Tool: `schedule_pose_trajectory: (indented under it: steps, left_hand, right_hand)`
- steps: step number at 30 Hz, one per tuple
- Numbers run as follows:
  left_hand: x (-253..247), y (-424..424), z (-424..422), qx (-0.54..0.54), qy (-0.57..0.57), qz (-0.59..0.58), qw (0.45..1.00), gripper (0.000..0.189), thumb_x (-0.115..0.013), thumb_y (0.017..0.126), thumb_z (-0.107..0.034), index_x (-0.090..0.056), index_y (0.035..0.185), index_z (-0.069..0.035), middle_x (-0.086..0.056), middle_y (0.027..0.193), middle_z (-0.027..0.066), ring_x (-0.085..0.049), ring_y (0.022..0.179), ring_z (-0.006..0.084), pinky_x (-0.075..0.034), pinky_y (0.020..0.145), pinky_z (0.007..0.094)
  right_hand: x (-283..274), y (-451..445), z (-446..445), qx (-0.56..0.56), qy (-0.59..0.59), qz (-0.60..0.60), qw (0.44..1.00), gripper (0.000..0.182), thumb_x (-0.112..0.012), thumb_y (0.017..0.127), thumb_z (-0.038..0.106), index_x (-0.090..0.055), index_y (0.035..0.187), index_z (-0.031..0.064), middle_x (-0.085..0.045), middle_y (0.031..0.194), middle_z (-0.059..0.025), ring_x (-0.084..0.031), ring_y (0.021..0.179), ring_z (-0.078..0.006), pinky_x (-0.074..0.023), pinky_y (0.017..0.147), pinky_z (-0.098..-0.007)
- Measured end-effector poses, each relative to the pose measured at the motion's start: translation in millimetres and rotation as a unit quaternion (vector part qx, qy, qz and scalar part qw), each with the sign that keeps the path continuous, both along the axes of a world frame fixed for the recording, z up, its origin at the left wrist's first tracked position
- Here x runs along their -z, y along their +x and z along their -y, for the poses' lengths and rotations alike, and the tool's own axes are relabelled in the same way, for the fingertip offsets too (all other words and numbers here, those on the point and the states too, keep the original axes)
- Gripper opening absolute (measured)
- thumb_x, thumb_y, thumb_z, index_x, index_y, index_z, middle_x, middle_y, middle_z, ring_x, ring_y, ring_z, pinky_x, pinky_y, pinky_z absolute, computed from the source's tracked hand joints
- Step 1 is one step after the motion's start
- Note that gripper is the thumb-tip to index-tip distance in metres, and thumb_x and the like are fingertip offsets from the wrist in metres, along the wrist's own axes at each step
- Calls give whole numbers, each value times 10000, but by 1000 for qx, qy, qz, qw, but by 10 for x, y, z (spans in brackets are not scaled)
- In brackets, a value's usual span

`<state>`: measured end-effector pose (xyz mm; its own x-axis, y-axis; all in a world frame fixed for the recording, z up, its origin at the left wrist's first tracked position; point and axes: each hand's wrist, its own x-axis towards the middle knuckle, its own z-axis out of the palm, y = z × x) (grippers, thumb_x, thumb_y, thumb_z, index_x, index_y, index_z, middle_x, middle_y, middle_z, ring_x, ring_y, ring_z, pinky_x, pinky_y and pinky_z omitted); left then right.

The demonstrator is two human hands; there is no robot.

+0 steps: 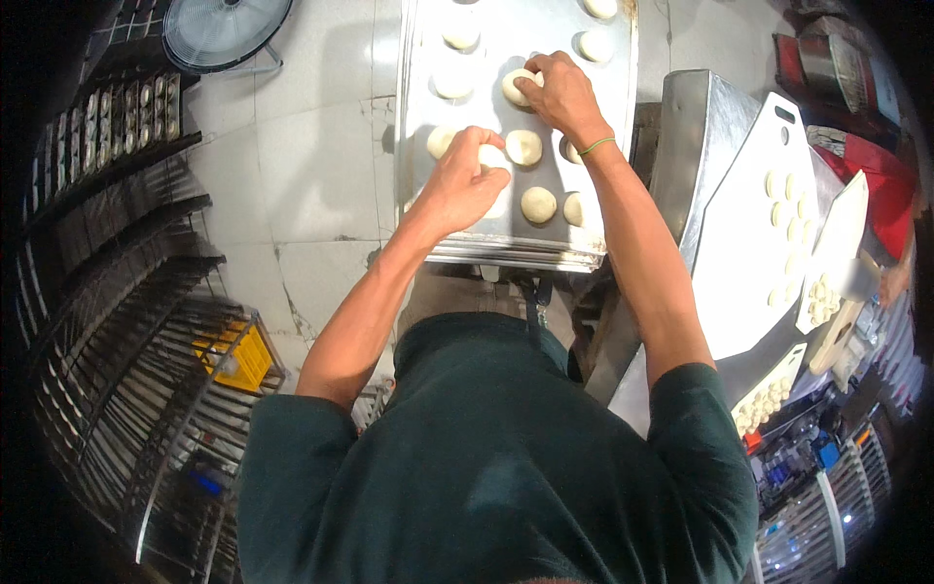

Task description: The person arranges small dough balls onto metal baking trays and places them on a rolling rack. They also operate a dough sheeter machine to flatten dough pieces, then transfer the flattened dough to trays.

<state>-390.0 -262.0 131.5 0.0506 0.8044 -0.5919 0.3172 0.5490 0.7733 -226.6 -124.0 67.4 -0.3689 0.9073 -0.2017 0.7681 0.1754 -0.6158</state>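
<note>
Before me lies a metal baking tray point(543, 36) with several pale dough rounds on it, on top of other stacked trays. My left hand point(460, 186) is over the tray's near left part, its thumb and forefinger curled around a dough round point(492, 156). Farther up, my right hand point(569, 91) grips another dough round point(516, 87), with the thumb on its face and the fingers along its far side. Between the hands sits a dough round with a dented middle point(524, 148). Closer to me is a smooth dough round point(538, 205).
To the right, a metal table point(708, 131) carries a white board point(744, 255) with flat dough pieces. Another person's hand point(894, 285) shows at the far right. On the left stand a dark rack point(109, 292), a yellow crate point(237, 354) and a floor fan point(226, 33).
</note>
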Motion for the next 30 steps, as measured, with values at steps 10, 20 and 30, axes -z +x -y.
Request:
schedule_pose_trajectory:
  steps: [10, 20, 30]
  left_hand:
    - [648, -128, -1910, 95, 183, -127, 970, 500, -758, 856, -290, -661, 1274, -33, -691, 1236, 207, -666, 1147, 298, -525, 964, 420]
    - [736, -209, -1574, 40, 375, -232, 897, 527, -779, 854, -273, -631, 1268, 17, -581, 1332, 191, -576, 1213, 373, -484, 1014, 430]
    - [567, -878, 229, -128, 246, -230, 933, 414, -744, 886, -119, -621, 1266, -12, -573, 1328, 178, -560, 1225, 326, -461, 1015, 399]
  right_hand:
    - [-550, 459, 284, 174, -164, -171, 956, 425, -646, 915, 213, -601, 1270, -16, -674, 1083, -196, -623, 930, -222, -494, 887, -352]
    - [-240, 67, -726, 108, 32, -171, 979, 431, -740, 870, 271, -663, 1184, -13, -724, 1085, -172, -687, 953, -245, -531, 860, -360]
    - [-212, 118, -897, 42, 148, -5, 988, 412, -730, 899, 293, -658, 1165, -13, -698, 1054, -190, -648, 920, -303, -509, 831, -389]
